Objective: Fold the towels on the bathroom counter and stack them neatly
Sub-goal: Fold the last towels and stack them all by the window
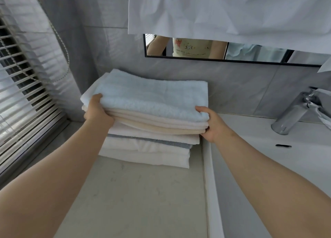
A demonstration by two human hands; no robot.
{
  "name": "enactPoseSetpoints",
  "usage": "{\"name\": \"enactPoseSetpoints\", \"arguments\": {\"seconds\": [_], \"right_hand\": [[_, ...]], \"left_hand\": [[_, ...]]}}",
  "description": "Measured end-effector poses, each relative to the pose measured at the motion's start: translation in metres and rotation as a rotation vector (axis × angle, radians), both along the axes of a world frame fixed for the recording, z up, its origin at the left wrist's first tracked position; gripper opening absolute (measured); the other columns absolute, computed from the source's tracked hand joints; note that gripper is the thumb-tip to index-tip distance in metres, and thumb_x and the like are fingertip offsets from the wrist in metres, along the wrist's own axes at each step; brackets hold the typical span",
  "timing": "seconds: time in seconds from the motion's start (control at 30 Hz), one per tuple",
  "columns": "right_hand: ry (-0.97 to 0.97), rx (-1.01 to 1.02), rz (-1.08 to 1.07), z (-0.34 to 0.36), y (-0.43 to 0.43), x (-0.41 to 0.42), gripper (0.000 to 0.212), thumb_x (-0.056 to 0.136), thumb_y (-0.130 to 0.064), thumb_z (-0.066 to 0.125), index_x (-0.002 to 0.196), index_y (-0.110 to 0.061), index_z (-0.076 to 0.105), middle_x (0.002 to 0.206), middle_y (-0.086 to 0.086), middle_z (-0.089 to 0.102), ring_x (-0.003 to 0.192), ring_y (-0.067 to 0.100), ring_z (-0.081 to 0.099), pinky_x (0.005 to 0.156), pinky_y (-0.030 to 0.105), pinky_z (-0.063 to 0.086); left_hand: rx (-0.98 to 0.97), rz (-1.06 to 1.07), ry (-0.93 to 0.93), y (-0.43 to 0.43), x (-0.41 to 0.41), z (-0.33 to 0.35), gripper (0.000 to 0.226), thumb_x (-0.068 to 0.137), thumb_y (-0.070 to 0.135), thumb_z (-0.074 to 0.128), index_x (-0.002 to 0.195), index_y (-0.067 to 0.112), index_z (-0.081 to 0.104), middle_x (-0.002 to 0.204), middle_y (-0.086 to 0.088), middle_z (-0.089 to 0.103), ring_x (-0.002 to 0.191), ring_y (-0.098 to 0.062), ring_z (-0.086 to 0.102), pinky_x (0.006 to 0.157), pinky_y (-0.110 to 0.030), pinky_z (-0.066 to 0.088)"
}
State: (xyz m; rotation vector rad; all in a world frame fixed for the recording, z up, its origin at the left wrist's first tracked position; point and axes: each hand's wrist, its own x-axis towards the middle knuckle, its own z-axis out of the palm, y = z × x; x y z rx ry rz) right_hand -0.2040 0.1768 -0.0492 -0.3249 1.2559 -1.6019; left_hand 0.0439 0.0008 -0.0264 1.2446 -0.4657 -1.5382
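A stack of folded towels stands at the back of the marble counter [143, 193]. On top lies a pale blue towel [150, 94], under it cream towels [157, 124], and lower down white ones [146, 155] with a blue-grey layer between. My left hand [97, 110] grips the upper towels at their near left corner, thumb on top of the blue one. My right hand [212, 124] holds the same upper bundle at its near right corner, fingers under the cream layers.
A white sink basin [268, 148] with a chrome tap [293, 112] lies right of the stack. Window blinds [21, 94] fill the left side. A mirror [232, 53] hangs on the tiled wall, with white cloth [223, 10] draped over its top.
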Motion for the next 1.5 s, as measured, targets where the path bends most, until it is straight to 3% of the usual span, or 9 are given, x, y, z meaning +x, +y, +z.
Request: {"name": "enactPoseSetpoints", "arguments": {"seconds": [0.3, 0.53, 0.7, 0.77, 0.97, 1.07, 1.2, 1.37, 1.5], "right_hand": [[-0.006, 0.094, 0.028, -0.015, 0.004, 0.005, 0.039, 0.081, -0.027, 0.066, 0.117, -0.011, 0.065, 0.112, 0.01, 0.069, 0.095, 0.025, 0.066, 0.081, 0.035, 0.054], [0.055, 0.148, -0.048, -0.007, 0.014, 0.004, 0.031, 0.091, -0.047, 0.053, 0.098, -0.019, 0.066, 0.078, 0.0, 0.068, 0.072, 0.015, 0.063, 0.054, 0.025, 0.05], [0.149, 0.219, -0.061, -0.025, 0.019, 0.018, 0.026, 0.094, -0.038, 0.049, 0.108, -0.023, 0.064, 0.098, 0.002, 0.068, 0.086, 0.018, 0.062, 0.069, 0.031, 0.051], [0.197, 0.262, -0.069, -0.029, 0.022, 0.021, 0.035, 0.094, -0.034, 0.047, 0.125, -0.023, 0.056, 0.104, 0.001, 0.064, 0.088, 0.018, 0.059, 0.064, 0.03, 0.047], [0.176, 0.296, 0.003, -0.015, 0.028, 0.02, 0.026, 0.092, -0.04, 0.051, 0.107, -0.02, 0.058, 0.101, 0.005, 0.063, 0.095, 0.023, 0.057, 0.095, 0.04, 0.042], [0.151, 0.338, 0.017, -0.015, 0.035, 0.031, 0.026, 0.097, -0.039, 0.045, 0.114, -0.02, 0.05, 0.09, 0.004, 0.054, 0.092, 0.025, 0.052, 0.093, 0.042, 0.041], [0.031, 0.135, -0.101, -0.01, 0.036, 0.03, 0.051, 0.091, -0.066, 0.028, 0.118, -0.029, 0.052, 0.109, -0.001, 0.06, 0.104, 0.024, 0.055, 0.097, 0.046, 0.037], [0.469, 0.096, -0.103, -0.014, 0.027, 0.037, 0.058, 0.081, -0.05, 0.064, 0.128, -0.029, 0.038, 0.132, -0.007, 0.051, 0.115, 0.014, 0.051, 0.099, 0.034, 0.04], [0.232, 0.264, -0.061, -0.019, 0.02, 0.034, 0.077, 0.077, -0.061, 0.062, 0.139, -0.025, 0.033, 0.13, -0.001, 0.05, 0.109, 0.022, 0.052, 0.085, 0.042, 0.045]], "left_hand": [[0.098, 0.051, -0.057, -0.011, 0.009, -0.025, 0.092, 0.033, 0.043, 0.082, 0.119, 0.033, 0.052, 0.108, 0.001, 0.059, 0.088, -0.027, 0.062, 0.076, -0.045, 0.054], [0.104, 0.085, -0.114, 0.01, -0.002, -0.008, 0.087, 0.053, 0.057, 0.077, 0.129, 0.03, 0.044, 0.118, 0.005, 0.052, 0.095, -0.021, 0.056, 0.078, -0.036, 0.053], [0.078, 0.051, -0.313, 0.031, -0.012, -0.002, 0.077, 0.082, 0.063, 0.054, 0.142, 0.022, 0.029, 0.133, 0.005, 0.041, 0.117, -0.016, 0.046, 0.076, -0.024, 0.039], [0.093, 0.044, -0.346, 0.032, -0.014, 0.0, 0.078, 0.081, 0.064, 0.055, 0.141, 0.022, 0.029, 0.136, 0.005, 0.039, 0.122, -0.017, 0.045, 0.08, -0.024, 0.041], [0.126, 0.098, -0.325, 0.037, -0.02, 0.007, 0.099, 0.069, 0.07, 0.062, 0.146, 0.024, 0.021, 0.142, 0.004, 0.032, 0.127, -0.022, 0.037, 0.097, -0.034, 0.043], [0.07, 0.1, -0.371, 0.049, -0.031, 0.005, 0.112, 0.064, 0.066, 0.071, 0.148, 0.029, 0.008, 0.145, 0.004, 0.022, 0.13, -0.021, 0.03, 0.103, -0.037, 0.038], [0.078, 0.131, -0.443, 0.041, -0.034, -0.002, 0.111, 0.065, 0.066, 0.068, 0.148, 0.026, 0.007, 0.145, 0.001, 0.023, 0.13, -0.023, 0.03, 0.105, -0.037, 0.036], [0.12, 0.146, -0.446, 0.036, -0.034, -0.003, 0.114, 0.063, 0.07, 0.064, 0.149, 0.025, 0.004, 0.148, 0.004, 0.02, 0.133, -0.027, 0.027, 0.107, -0.042, 0.034], [0.121, 0.085, -0.496, 0.034, -0.027, -0.006, 0.112, 0.063, 0.07, 0.064, 0.148, 0.023, 0.008, 0.148, 0.001, 0.019, 0.134, -0.029, 0.026, 0.107, -0.043, 0.035]]}}
